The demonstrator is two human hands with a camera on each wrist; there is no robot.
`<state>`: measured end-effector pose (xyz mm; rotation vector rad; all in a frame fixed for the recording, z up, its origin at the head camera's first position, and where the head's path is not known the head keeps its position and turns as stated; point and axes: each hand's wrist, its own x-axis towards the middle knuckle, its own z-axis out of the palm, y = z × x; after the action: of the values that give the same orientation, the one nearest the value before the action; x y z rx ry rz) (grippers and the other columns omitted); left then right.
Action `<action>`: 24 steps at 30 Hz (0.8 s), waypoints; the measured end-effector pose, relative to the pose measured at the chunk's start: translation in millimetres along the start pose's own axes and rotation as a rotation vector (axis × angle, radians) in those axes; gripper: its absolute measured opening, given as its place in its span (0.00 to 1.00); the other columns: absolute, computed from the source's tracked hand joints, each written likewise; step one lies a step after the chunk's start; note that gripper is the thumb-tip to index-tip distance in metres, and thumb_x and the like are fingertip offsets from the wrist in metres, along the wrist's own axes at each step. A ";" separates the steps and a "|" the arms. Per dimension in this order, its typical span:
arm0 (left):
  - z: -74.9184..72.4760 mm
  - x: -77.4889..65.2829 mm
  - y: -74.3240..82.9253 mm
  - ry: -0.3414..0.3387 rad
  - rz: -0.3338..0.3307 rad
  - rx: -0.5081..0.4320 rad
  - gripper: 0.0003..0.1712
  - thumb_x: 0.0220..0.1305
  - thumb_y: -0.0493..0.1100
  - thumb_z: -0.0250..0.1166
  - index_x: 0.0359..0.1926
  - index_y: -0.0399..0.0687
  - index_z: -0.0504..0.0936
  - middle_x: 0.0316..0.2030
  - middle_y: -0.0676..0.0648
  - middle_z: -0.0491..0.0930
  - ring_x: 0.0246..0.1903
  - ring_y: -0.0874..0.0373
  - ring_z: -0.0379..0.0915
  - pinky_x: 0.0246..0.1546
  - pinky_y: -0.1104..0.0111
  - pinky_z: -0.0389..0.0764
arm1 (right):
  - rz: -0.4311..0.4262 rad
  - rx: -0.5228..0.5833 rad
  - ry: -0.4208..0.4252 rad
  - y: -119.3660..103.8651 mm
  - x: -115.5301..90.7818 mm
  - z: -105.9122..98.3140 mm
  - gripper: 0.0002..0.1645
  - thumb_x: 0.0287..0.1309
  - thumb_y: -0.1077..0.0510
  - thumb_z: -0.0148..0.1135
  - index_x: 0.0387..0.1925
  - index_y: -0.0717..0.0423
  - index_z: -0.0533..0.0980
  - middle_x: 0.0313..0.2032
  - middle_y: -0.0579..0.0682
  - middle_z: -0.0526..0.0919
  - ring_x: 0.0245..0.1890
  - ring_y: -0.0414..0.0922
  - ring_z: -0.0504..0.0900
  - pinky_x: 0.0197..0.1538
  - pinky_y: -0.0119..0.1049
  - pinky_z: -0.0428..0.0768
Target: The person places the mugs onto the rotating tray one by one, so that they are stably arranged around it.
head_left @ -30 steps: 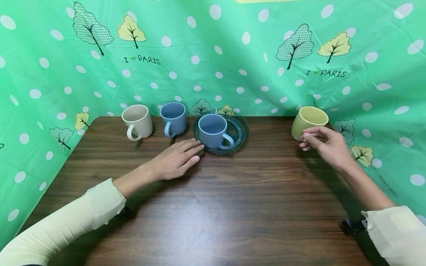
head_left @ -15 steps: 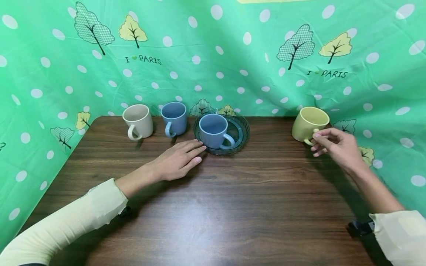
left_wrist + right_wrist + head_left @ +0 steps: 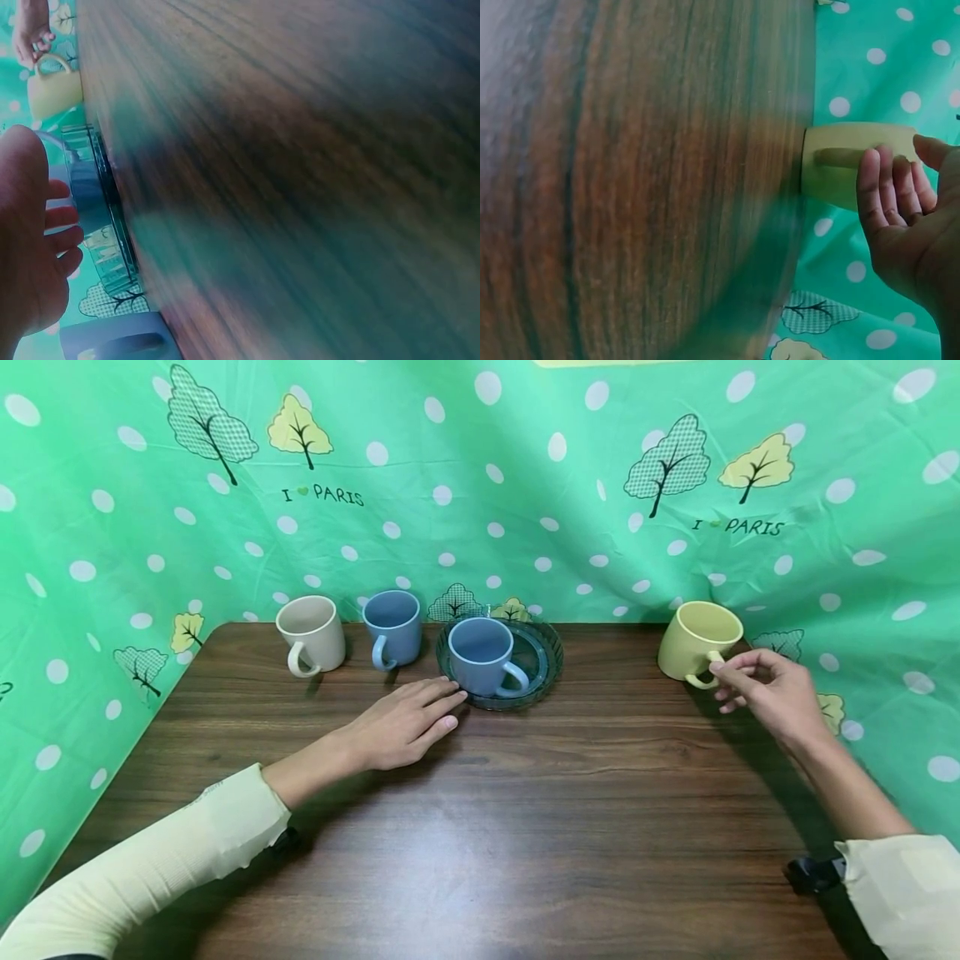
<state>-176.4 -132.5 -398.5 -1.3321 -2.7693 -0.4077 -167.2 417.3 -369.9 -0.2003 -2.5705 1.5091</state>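
My right hand [image 3: 772, 697] pinches the handle of an upright yellow mug [image 3: 697, 639] at the table's far right. Its other fingers curl loosely below the handle; in the right wrist view they cover part of the mug [image 3: 832, 161]. My left hand [image 3: 405, 722] lies with its fingers extended, the fingertips at the near left rim of a clear ribbed glass dish [image 3: 551, 672]. Inside this dish stands a blue mug [image 3: 480, 660], its handle toward the front right. In the left wrist view, the left hand [image 3: 34, 232] partly hides the dish and the blue mug.
Left of the dish stand a second blue mug [image 3: 393, 631] and an off-white mug [image 3: 311, 635], both upright with handles toward the front. A green dotted cloth [image 3: 487, 502] hangs behind the dark wooden table [image 3: 525, 827].
My right hand has shifted right and slightly toward me, and the yellow mug's handle has come into view, swung to the right. My left hand has hardly moved.
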 end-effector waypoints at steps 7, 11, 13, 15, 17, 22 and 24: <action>0.9 0.6 2.9 0.011 -0.007 0.003 0.32 0.92 0.53 0.51 0.83 0.40 0.73 0.82 0.35 0.72 0.85 0.38 0.65 0.86 0.40 0.67 | 0.012 0.009 -0.002 7.1 2.3 -1.8 0.16 0.79 0.50 0.71 0.52 0.57 0.76 0.31 0.31 0.89 0.27 0.35 0.90 0.31 0.32 0.91; 1.6 1.2 5.0 0.018 -0.011 0.011 0.32 0.92 0.53 0.51 0.83 0.40 0.73 0.82 0.36 0.73 0.84 0.38 0.66 0.86 0.41 0.68 | 0.006 0.017 -0.027 12.7 3.9 -1.3 0.13 0.81 0.50 0.70 0.52 0.54 0.78 0.33 0.28 0.89 0.29 0.33 0.90 0.32 0.32 0.91; 2.2 1.2 5.8 0.021 -0.013 0.013 0.32 0.92 0.53 0.51 0.83 0.41 0.74 0.81 0.36 0.73 0.84 0.38 0.67 0.86 0.41 0.68 | 0.000 0.028 -0.049 14.7 5.0 -0.4 0.11 0.82 0.51 0.69 0.52 0.52 0.78 0.34 0.28 0.89 0.30 0.32 0.90 0.32 0.32 0.92; 3.0 1.4 6.5 0.023 -0.014 0.018 0.32 0.92 0.53 0.51 0.83 0.41 0.74 0.81 0.36 0.74 0.83 0.38 0.67 0.86 0.42 0.68 | -0.006 0.040 -0.073 15.9 6.1 0.8 0.10 0.83 0.51 0.67 0.52 0.52 0.78 0.36 0.28 0.89 0.30 0.32 0.90 0.32 0.33 0.92; 3.3 1.5 7.2 0.026 -0.012 0.023 0.31 0.92 0.53 0.51 0.83 0.41 0.74 0.81 0.36 0.74 0.83 0.38 0.68 0.85 0.41 0.69 | -0.009 0.049 -0.095 16.4 6.9 2.3 0.09 0.84 0.51 0.66 0.52 0.52 0.77 0.36 0.28 0.90 0.31 0.32 0.90 0.33 0.33 0.92; 4.5 2.4 8.7 0.037 -0.004 0.033 0.31 0.91 0.52 0.52 0.82 0.42 0.75 0.80 0.35 0.74 0.82 0.37 0.69 0.84 0.40 0.70 | -0.007 0.029 -0.116 17.1 8.1 6.2 0.14 0.86 0.49 0.63 0.54 0.56 0.76 0.37 0.27 0.89 0.32 0.31 0.91 0.34 0.33 0.92; 4.8 2.8 9.4 0.038 -0.004 0.034 0.31 0.91 0.52 0.52 0.83 0.43 0.75 0.79 0.35 0.75 0.82 0.36 0.69 0.84 0.39 0.70 | -0.006 0.030 -0.120 17.7 8.5 6.9 0.17 0.86 0.48 0.62 0.55 0.58 0.76 0.38 0.26 0.88 0.32 0.31 0.91 0.34 0.32 0.92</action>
<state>-170.5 -123.5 -400.6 -1.2975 -2.7361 -0.3804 -176.2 421.6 -388.2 -0.1009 -2.6346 1.6036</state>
